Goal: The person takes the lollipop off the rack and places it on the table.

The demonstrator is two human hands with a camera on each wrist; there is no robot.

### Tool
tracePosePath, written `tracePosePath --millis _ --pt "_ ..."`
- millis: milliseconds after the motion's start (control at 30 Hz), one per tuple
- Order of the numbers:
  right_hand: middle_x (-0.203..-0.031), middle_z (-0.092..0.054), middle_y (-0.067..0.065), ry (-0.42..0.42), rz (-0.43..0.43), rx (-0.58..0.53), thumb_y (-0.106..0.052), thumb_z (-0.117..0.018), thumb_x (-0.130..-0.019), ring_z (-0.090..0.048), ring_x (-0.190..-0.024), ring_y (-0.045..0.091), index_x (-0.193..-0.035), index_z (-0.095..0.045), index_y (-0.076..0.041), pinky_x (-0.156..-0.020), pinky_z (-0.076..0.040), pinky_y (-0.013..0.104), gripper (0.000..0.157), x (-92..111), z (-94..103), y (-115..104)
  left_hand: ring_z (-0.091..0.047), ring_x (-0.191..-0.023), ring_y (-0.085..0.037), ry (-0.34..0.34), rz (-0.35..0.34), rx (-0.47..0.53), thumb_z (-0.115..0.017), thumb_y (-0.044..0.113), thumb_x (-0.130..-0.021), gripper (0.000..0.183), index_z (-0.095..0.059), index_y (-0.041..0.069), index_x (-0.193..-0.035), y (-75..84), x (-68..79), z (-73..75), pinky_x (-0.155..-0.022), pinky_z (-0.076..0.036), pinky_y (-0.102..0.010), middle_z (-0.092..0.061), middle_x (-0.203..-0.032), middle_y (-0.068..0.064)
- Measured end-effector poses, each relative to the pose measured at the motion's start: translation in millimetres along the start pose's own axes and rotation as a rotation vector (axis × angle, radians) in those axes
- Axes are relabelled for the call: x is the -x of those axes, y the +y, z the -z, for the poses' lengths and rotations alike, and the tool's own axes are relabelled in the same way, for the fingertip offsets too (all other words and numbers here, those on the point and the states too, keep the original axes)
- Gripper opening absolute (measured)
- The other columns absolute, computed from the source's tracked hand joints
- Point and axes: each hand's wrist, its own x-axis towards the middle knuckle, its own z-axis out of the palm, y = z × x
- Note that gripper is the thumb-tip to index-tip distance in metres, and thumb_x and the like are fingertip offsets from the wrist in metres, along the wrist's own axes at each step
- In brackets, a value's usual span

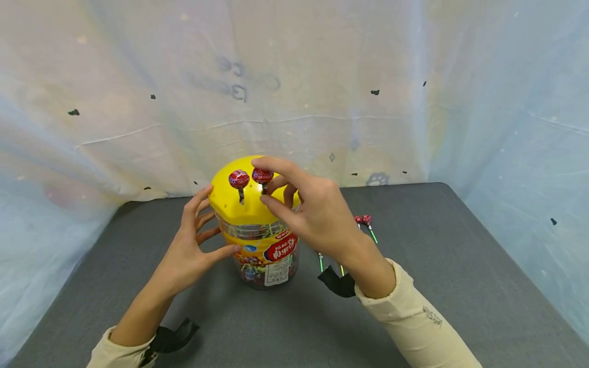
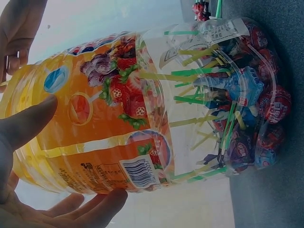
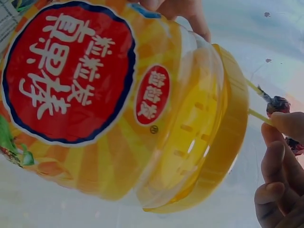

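A clear plastic jar (image 1: pixel 250 250) with a yellow-orange fruit label stands on the table under a domed yellow lid (image 1: pixel 230 210). Wrapped lollipops (image 2: pixel 244 95) with green and yellow sticks lie inside it. My left hand (image 1: pixel 190 255) grips the jar's left side, thumb on the front and fingers around the side. Above the lid, my right hand (image 1: pixel 317 209) pinches a red-wrapped lollipop (image 1: pixel 262 176) between thumb and fingers; its yellow stick (image 3: pixel 259 117) meets the lid. Beside it a second lollipop (image 1: pixel 239 179) stands upright in the lid.
Several loose lollipops (image 1: pixel 366 220) lie on the dark grey table (image 1: pixel 414 245), partly hidden behind my right forearm. Black straps hang from both wrists, the left strap (image 1: pixel 172 338) close to the table. A pale plastic sheet (image 1: pixel 299 76) hangs behind the table.
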Motion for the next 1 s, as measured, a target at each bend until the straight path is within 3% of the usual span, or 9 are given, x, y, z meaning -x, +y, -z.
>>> tracePosePath --millis 433,1000 --pt "-0.092 -0.073 0.0 0.009 -0.011 0.018 -0.014 -0.075 -0.089 -0.05 -0.067 0.004 -0.134 -0.055 -0.018 -0.052 -0.041 0.02 0.049 4.6 7.1 0.9 -0.037 -0.143 -0.038 0.008 0.008 -0.006 -0.082 -0.004 -0.076 0.121 -0.002 0.035 -0.158 0.4 2.0 1.0 -0.103 -0.046 -0.059 -0.027 -0.157 -0.014" --pt "-0.087 -0.073 -0.003 -0.008 -0.074 0.057 -0.015 -0.078 -0.087 -0.049 -0.064 0.006 -0.133 -0.056 -0.02 -0.05 -0.042 0.019 0.051 34.9 11.3 15.8 -0.035 -0.144 -0.038 0.003 0.019 0.008 -0.082 -0.004 -0.077 0.121 -0.001 0.036 -0.158 1.3 2.5 1.7 -0.104 -0.045 -0.06 -0.027 -0.157 -0.014"
